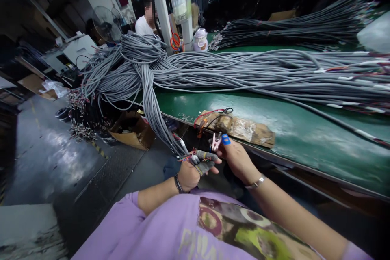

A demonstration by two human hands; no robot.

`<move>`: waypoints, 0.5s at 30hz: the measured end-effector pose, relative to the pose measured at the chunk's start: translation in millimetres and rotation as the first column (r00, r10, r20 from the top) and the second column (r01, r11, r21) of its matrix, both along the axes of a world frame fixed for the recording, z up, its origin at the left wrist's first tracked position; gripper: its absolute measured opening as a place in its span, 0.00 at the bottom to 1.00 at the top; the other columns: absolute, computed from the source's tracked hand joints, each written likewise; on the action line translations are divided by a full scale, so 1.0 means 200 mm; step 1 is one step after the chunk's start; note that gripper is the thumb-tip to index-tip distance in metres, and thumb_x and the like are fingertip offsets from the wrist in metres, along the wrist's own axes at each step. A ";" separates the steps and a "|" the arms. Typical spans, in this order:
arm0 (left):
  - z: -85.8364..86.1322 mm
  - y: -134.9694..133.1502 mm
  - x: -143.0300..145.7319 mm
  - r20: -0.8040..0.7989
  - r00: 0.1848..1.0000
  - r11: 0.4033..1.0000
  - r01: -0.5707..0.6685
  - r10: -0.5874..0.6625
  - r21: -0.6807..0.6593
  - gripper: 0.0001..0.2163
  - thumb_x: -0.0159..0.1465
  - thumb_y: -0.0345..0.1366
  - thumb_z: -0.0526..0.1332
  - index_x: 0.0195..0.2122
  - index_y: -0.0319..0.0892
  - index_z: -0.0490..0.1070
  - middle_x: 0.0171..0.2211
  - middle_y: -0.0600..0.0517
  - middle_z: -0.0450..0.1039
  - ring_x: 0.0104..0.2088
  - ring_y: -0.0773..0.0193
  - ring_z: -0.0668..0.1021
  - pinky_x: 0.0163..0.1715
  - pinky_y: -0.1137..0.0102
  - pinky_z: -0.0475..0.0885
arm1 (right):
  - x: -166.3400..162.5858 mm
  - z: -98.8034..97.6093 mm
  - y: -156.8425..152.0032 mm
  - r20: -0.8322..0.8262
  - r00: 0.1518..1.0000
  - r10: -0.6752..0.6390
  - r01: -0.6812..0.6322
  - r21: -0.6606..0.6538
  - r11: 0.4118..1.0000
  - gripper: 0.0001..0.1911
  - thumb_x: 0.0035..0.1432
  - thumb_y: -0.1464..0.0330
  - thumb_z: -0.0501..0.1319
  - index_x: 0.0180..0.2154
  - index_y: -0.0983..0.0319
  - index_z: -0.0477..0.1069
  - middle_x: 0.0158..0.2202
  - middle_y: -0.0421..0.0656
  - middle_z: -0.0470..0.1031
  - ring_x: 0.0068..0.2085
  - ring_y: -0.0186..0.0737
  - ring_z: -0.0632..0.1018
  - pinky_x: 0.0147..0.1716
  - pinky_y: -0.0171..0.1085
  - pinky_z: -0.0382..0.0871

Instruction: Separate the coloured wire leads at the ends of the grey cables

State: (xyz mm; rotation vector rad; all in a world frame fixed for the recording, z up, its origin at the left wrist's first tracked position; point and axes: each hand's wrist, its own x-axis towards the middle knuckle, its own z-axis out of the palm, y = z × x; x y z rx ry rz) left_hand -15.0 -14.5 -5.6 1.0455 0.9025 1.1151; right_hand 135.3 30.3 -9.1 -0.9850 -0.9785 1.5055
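Note:
Grey cables [152, 101] hang down from the bench in a bundle, and my left hand [189, 175] is closed round their lower ends. Thin coloured wires and white sleeves stick out there. Grey covers wrap some of my left fingers. Just to the right, my right hand [239, 160] pinches a small pale pink piece shaped like a clip [215, 142]; its exact kind is unclear. Blue tape [226, 139] is wound round my right thumb. Both hands are in front of my body, close together beside the bench edge.
Long grey cables [231, 69] lie across the green bench [189, 103]. A taped wooden block [250, 130] with wires sits at its edge. Black cables [283, 26] lie behind. A cardboard box [134, 132] stands on the floor. A person [144, 24] is in the background.

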 end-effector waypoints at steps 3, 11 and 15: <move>0.01 0.02 0.02 0.034 0.999 1.000 0.014 -0.015 0.023 0.16 0.54 0.47 0.69 0.35 0.39 0.77 0.35 0.45 0.80 0.24 0.66 0.78 0.21 0.74 0.63 | -0.02 -0.01 0.01 -0.227 0.966 0.128 -0.156 -0.109 0.982 0.27 0.51 0.43 0.60 0.32 0.62 0.75 0.21 0.41 0.70 0.20 0.34 0.67 0.20 0.36 0.64; -0.03 0.02 0.03 0.003 0.999 0.999 0.036 -0.036 -0.030 0.19 0.52 0.49 0.69 0.35 0.38 0.77 0.36 0.43 0.80 0.24 0.66 0.78 0.21 0.74 0.63 | -0.04 0.00 0.01 -0.424 0.884 0.196 -0.287 -0.161 0.944 0.28 0.52 0.43 0.60 0.36 0.62 0.73 0.20 0.40 0.71 0.15 0.33 0.64 0.16 0.37 0.64; -0.03 0.00 0.01 0.010 1.000 0.999 0.014 -0.014 -0.045 0.19 0.51 0.49 0.70 0.34 0.38 0.77 0.35 0.43 0.80 0.24 0.66 0.77 0.21 0.74 0.62 | -0.02 -0.03 0.01 -0.453 0.882 0.134 -0.250 -0.207 0.946 0.27 0.51 0.42 0.60 0.32 0.61 0.73 0.25 0.42 0.74 0.19 0.33 0.68 0.17 0.34 0.64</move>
